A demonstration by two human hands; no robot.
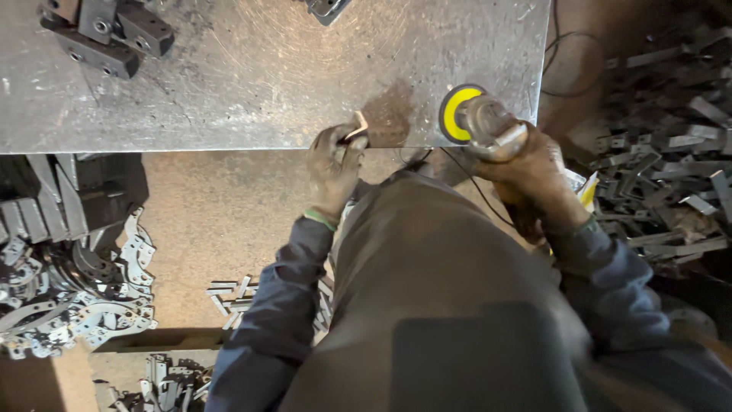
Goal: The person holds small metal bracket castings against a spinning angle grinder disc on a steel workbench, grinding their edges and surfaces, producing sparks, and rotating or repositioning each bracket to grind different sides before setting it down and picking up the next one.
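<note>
My left hand [333, 162], in a dirty glove, pinches a small bent metal piece [358, 126] at the near edge of a scratched steel worktable [252, 84]. A rusty brown patch on the table lies just right of the piece. My right hand [534, 172], also gloved, grips an angle grinder [488, 126] whose yellow-and-black disc [457, 113] rests over the table edge, a short way right of the piece. The grinder's cable runs down toward my body.
Dark metal clamp blocks [107, 34] sit at the table's far left. A pile of flat metal brackets [69, 290] lies on the floor at left, short strips [232, 294] near my left arm, and a heap of scrap strips [671, 152] at right.
</note>
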